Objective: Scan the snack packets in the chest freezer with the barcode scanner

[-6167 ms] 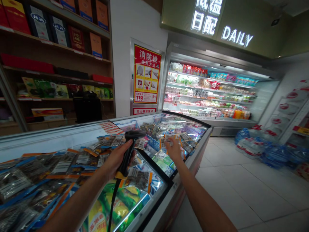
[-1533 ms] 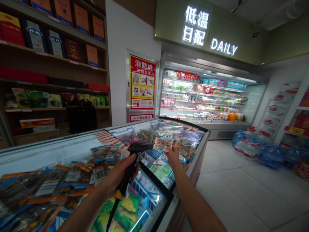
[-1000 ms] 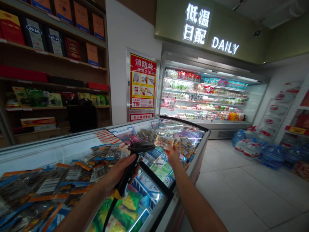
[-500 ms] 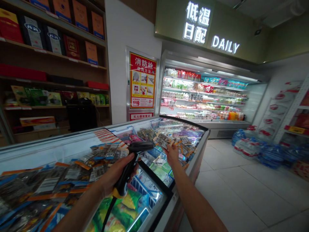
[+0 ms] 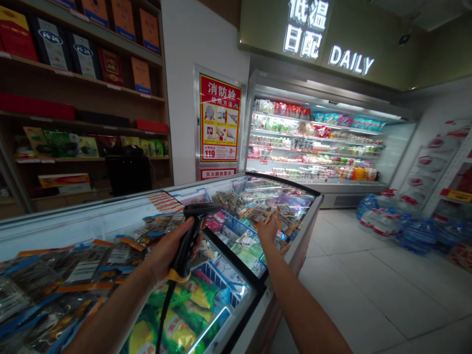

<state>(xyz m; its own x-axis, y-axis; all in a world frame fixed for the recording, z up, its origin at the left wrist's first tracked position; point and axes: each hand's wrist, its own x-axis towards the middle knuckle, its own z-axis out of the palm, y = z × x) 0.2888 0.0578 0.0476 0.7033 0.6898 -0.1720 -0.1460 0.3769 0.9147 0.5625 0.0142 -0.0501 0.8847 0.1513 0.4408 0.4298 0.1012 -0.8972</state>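
Observation:
My left hand [image 5: 176,250] is wrapped round the handle of a black and yellow barcode scanner [image 5: 186,246], its head pointing right and its cable hanging down. Farther right, my right hand [image 5: 267,229] has its fingers closed at the near edge of flat packets [image 5: 258,214] on the freezer's glass top; whether it grips one is too small to tell. More packets with orange and blue edges [image 5: 83,270] cover the glass at the left. Under the glass lie green and yellow bags [image 5: 180,324] and blue baskets [image 5: 236,225].
The freezer's right rim [image 5: 300,246] borders the tiled floor [image 5: 354,285]. Water bottles [image 5: 416,233] stand at the right. Behind are a lit refrigerated cabinet [image 5: 332,187] and, at the left, wooden shelves [image 5: 147,93] with boxes.
My left hand has moved left and slightly up with the scanner, away from the packets. My right hand has moved slightly right. The view has shifted a little.

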